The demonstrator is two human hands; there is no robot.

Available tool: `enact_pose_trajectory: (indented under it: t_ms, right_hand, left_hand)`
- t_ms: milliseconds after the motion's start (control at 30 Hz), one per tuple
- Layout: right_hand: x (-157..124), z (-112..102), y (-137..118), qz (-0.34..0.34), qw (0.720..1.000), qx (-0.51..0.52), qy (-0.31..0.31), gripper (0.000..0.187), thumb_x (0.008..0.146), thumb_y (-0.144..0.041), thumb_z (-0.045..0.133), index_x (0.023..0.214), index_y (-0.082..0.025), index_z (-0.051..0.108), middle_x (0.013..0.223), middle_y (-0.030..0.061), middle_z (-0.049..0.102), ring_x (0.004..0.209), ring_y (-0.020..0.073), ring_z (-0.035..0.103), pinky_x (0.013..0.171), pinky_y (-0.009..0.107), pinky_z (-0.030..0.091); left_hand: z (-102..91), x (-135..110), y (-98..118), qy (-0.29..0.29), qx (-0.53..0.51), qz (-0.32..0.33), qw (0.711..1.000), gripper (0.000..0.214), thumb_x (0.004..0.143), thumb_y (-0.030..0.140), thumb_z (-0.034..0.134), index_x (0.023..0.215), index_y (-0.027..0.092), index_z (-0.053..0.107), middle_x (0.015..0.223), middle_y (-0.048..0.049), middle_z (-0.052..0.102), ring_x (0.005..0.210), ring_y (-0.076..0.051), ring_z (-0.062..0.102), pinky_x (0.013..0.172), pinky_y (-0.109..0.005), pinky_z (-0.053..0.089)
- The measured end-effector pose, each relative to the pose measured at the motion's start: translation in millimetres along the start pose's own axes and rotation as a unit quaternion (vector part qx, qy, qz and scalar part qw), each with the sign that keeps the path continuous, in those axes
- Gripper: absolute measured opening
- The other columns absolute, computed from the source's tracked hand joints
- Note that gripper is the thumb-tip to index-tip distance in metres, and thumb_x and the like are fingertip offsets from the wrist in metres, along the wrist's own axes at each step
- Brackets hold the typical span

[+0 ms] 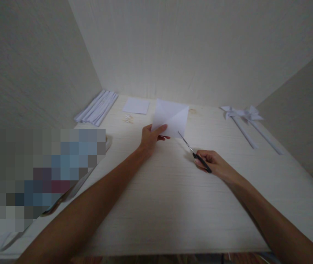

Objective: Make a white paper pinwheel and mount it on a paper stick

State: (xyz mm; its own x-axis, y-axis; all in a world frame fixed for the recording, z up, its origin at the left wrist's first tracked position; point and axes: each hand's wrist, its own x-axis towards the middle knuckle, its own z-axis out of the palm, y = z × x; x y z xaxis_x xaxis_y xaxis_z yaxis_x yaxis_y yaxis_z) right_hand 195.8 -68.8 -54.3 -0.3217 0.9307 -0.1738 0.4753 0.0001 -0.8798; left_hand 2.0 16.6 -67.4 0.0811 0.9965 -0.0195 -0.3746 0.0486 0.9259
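My left hand (151, 138) pinches the lower left corner of a square sheet of white paper (170, 115), thumb on top and fingers underneath. Diagonal creases cross the sheet, which is held up off the table. In my right hand (210, 161) is a pair of scissors (202, 163) with black handles. Their blades point up and left, and the tip lies at the paper's lower right edge. Whether the blades are parted I cannot tell.
White paper sticks (97, 108) are piled at the back left. Beside them are a stack of square paper (136, 106) and several small pins (128, 118). Two paper pinwheels (251, 113) on sticks lie at the right. A blurred object (74, 161) occupies the left edge. Walls enclose the table.
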Motion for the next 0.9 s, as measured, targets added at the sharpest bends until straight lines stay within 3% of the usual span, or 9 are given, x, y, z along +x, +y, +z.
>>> enact_pose_trajectory:
  t_ms: [467,900]
  right_hand:
    - [-0.7,-1.0,3.0,-0.008,1.0,-0.001,-0.007,0.044,0.068,-0.056,0.051,0.053,-0.021,0.029,0.047,-0.0061,0.03,0.043,0.0069,0.027,0.041,0.023,0.018]
    - [0.3,-0.5,3.8,0.0,1.0,-0.007,0.005,0.046,0.067,-0.055,0.053,0.052,-0.02,0.027,0.047,-0.0069,0.025,0.043,0.0061,0.024,0.041,0.022,0.017]
  left_hand:
    - [2.0,-5.2,-2.3,-0.075,0.051,0.011,0.996,0.023,0.058,0.032,0.065,0.064,0.011,0.061,0.058,-0.0034,0.062,0.045,-0.01,0.056,0.043,-0.02,0.042]
    - [1.0,-4.4,-3.3,-0.063,0.062,0.008,0.996,0.023,0.059,0.033,0.065,0.064,0.01,0.061,0.059,-0.0036,0.062,0.045,-0.01,0.056,0.043,-0.02,0.043]
